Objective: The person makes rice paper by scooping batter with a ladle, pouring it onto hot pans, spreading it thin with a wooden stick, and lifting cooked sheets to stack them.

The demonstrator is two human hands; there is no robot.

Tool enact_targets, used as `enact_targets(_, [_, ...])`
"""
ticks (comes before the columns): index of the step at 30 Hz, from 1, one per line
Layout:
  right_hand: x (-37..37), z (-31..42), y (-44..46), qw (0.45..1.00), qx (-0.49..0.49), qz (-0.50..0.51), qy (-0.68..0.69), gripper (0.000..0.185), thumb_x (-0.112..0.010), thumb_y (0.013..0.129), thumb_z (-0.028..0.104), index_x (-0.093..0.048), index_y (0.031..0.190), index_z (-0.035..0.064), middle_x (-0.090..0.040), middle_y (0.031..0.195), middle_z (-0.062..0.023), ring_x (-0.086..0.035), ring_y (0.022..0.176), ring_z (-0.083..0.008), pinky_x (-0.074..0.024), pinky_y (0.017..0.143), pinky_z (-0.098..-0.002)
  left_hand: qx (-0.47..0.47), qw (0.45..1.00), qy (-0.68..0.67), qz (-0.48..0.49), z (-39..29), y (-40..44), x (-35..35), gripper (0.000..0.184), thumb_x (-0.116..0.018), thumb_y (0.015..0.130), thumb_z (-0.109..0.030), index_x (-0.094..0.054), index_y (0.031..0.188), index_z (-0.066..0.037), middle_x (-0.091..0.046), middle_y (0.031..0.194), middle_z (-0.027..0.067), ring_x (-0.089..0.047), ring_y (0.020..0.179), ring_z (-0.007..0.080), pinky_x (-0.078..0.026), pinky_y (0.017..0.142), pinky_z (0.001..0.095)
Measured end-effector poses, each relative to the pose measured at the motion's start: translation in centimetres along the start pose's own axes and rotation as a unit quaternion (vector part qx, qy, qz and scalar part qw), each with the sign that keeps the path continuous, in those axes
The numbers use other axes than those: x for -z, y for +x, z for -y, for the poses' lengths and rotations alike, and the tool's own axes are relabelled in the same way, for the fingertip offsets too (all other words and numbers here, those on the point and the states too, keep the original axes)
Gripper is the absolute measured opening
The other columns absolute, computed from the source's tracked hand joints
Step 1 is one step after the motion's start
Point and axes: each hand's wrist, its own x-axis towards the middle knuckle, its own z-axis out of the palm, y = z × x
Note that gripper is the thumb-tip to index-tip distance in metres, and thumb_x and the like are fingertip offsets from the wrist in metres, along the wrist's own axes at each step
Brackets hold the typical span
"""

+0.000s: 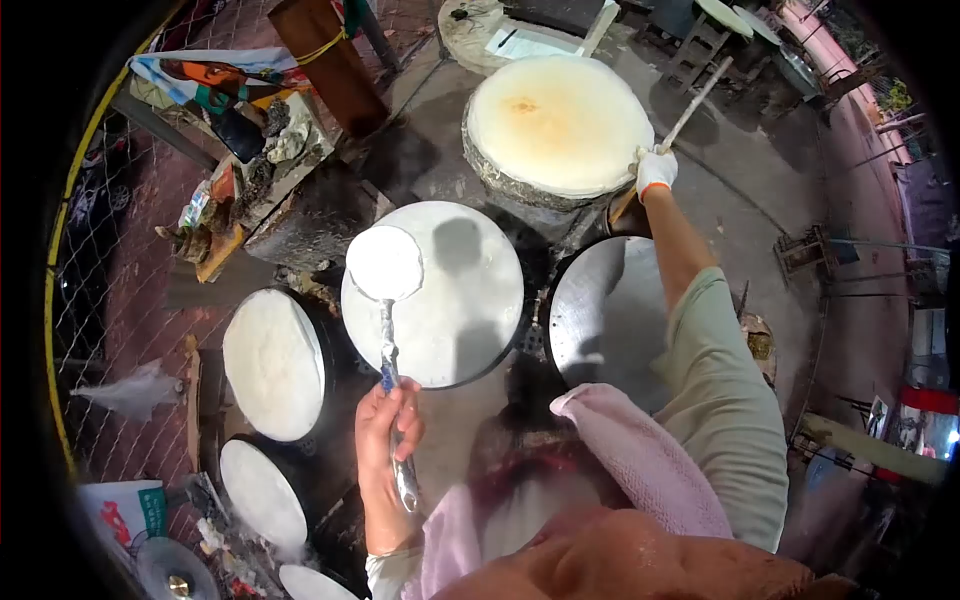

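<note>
My bare left hand (pixel 390 425) is wrapped round the metal handle of a ladle (pixel 386 263). The ladle's round head is white with batter and hangs over a round griddle (pixel 460 300) whose surface is coated white. My right hand (pixel 657 170), in a white glove with an orange cuff, is closed round a wooden stick (pixel 700 100) that slants up to the right. That hand is at the right edge of a pale round flatbread (pixel 560 120) with a browned patch. The flatbread lies on a thick round base, and whether my glove touches it I cannot tell.
Right of centre sits a bare metal griddle (pixel 610 310), partly behind my right arm. Down the left side are white-covered rounds (pixel 273 365) (pixel 263 492). A cluttered stand (pixel 290 200) and a wire fence (pixel 120 300) border the left.
</note>
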Motion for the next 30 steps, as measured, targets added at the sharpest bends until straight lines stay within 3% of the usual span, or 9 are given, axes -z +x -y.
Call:
enact_targets(3, [0.4,1.1,-0.4,0.991,0.001,0.069,-0.110,0.030,-0.062,0.082,0.002,-0.056,0.111,0.0016,-0.063,0.091,-0.0114,-0.063,0.076,-0.0228,-0.0519,0.056,-0.0359,0.002,1.000,0.014,0.002,1.2,-0.4,-2.9,0.026,-0.055,0.095,-0.018,-0.054,0.100,0.007,-0.041,0.060,0.0019,-0.031,0.034,0.0077,-0.021,0.030,0.0213])
enact_targets(5, [1.6,0.9,-0.1,0.951,0.111,0.058,-0.281,0.039,-0.063,0.084,0.030,-0.062,0.110,0.0004,-0.066,0.107,-0.0217,-0.063,0.096,-0.0358,-0.0464,0.090,-0.0374,0.007,1.000,0.023,0.002,2.6,-0.9,-5.3,0.026,-0.055,0.095,-0.018,-0.053,0.101,0.008,-0.041,0.060,0.0020,-0.031,0.034,0.0075,-0.021,0.030,0.0210])
enact_targets(11, [12.8,3.7,-4.9,0.939,0.176,0.108,-0.277,0.045,-0.064,0.084,0.039,-0.059,0.111,0.0021,-0.064,0.102,-0.0222,-0.061,0.095,-0.0371,-0.0458,0.085,-0.0407,0.041,0.992,0.112,0.033,8.6,-2.3,-14.9,0.035,-0.051,0.098,-0.025,-0.052,0.102,0.010,-0.038,0.059,-0.0002,-0.030,0.033,0.0067,-0.022,0.033,0.0213])
enact_targets(14, [23.0,1.0,-6.6,0.956,0.195,0.142,-0.170,0.064,-0.072,0.082,0.029,-0.046,0.136,0.0037,-0.066,0.111,-0.0139,-0.061,0.096,-0.0205,-0.0449,0.089,-0.0326,0.072,0.984,0.132,0.091,13.2,-1.5,-19.3,0.034,-0.049,0.099,-0.025,-0.052,0.101,0.009,-0.037,0.058,-0.0006,-0.030,0.034,0.0072,-0.023,0.033,0.0212])
enact_targets(21, [43.9,-1.8,-17.1,0.960,0.004,0.186,-0.211,0.070,-0.073,0.083,0.019,-0.039,0.138,-0.0076,-0.057,0.129,-0.0143,-0.055,0.112,-0.0154,-0.0410,0.098,-0.0285,0.076,0.938,0.317,0.118,32.5,10.1,-24.2,0.023,-0.062,0.092,-0.016,-0.053,0.094,0.005,-0.049,0.060,0.0047,-0.045,0.043,0.0138,-0.035,0.041,0.0293])
enact_targets(24, [47.8,-3.0,-21.1,0.925,0.106,0.149,-0.333,0.060,-0.066,0.088,0.029,-0.045,0.138,0.0024,-0.061,0.124,-0.0160,-0.063,0.107,-0.0245,-0.0465,0.092,-0.0307,-0.195,0.794,0.571,0.069,37.7,12.6,-22.9,0.026,-0.068,0.087,-0.016,-0.052,0.094,0.004,-0.053,0.062,0.0105,-0.052,0.050,0.0213,-0.043,0.049,0.0360])
enact_targets(25, [48.3,-2.8,-22.2,0.911,0.108,0.136,-0.373,0.055,-0.062,0.089,0.031,-0.047,0.138,0.0104,-0.060,0.123,-0.0185,-0.064,0.103,-0.0307,-0.0496,0.087,-0.0336,-0.194,0.773,0.601,0.048,37.5,12.3,-23.0,0.028,-0.068,0.084,-0.018,-0.049,0.095,0.000,-0.059,0.068,0.0215,-0.060,0.064,0.0411,-0.047,0.057,0.0459])
enact_targets(28, [49.4,-2.7,-24.0,0.781,0.027,0.154,-0.604,0.048,-0.061,0.088,0.037,-0.053,0.133,0.0207,-0.063,0.113,-0.0194,-0.065,0.093,-0.0339,-0.0515,0.074,-0.0360,-0.238,0.694,0.679,0.007,36.6,12.4,-21.4,0.027,-0.064,0.086,-0.020,-0.045,0.096,-0.003,-0.062,0.074,0.0248,-0.061,0.069,0.0446,-0.046,0.060,0.0521])
enact_targets(30, [49.8,-6.0,-24.3,0.853,0.025,0.174,-0.491,0.046,-0.062,0.089,0.035,-0.055,0.131,0.0172,-0.065,0.102,-0.0163,-0.065,0.084,-0.0311,-0.0509,0.072,-0.0365,-0.286,0.701,0.653,-0.030,34.6,11.7,-20.8,0.027,-0.063,0.087,-0.020,-0.047,0.102,-0.004,-0.062,0.074,0.0243,-0.061,0.068,0.0447,-0.047,0.058,0.0514])
